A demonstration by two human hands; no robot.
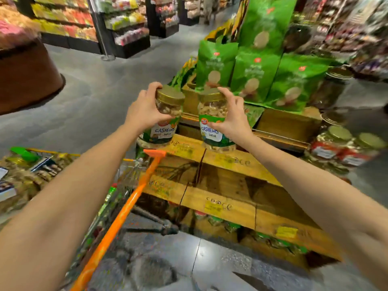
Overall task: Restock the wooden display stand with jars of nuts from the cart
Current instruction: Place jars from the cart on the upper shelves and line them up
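My left hand (144, 109) grips a clear cashew jar (165, 120) with a gold lid, fingers curled round its upper part. My right hand (233, 116) grips a second, matching cashew jar (212, 122) the same way. Both jars are upright, side by side, over the top front edge of the wooden display stand (220, 162); whether their bases touch the wood is unclear. The cart (117, 192), with an orange handle, stands at lower left and holds several packs and jars of nuts (23, 177).
Tall green snack bags (258, 68) fill the stand's upper tiers. Gold-lidded jars with red labels (344, 148) sit at the stand's right. More jars show in the stand's lowest shelf (228, 225). A brown round counter (27, 76) stands at left, beyond grey floor.
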